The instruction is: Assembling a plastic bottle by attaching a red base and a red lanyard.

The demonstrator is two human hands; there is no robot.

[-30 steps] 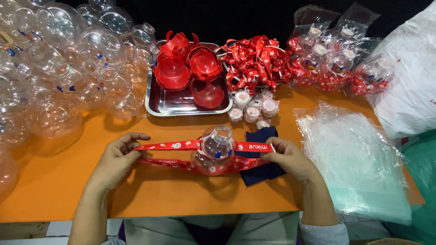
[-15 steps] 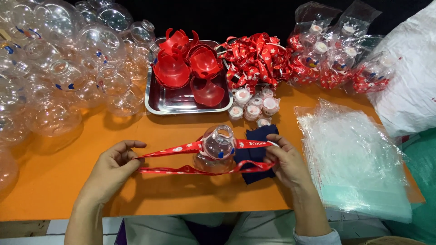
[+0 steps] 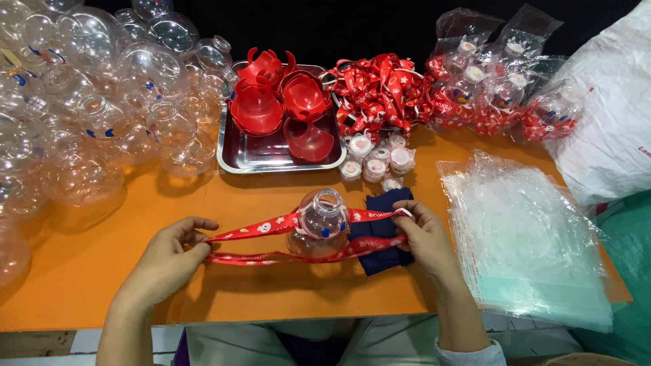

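Now two hands — left hand (image 3: 166, 257), right hand (image 3: 427, 237) — fingers clamped on one red ribbon (image 3: 271, 227) round one clear bottle (image 3: 320, 220).

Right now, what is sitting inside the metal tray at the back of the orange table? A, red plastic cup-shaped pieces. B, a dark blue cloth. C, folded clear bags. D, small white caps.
A: the metal tray holds red cup-shaped pieces; the clear bags, the white caps and the dark blue cloth all lie on the table outside it.

Bright even overhead light, soft shadows, glare on clear plastic, sharp focus, slight wide-angle edge bending
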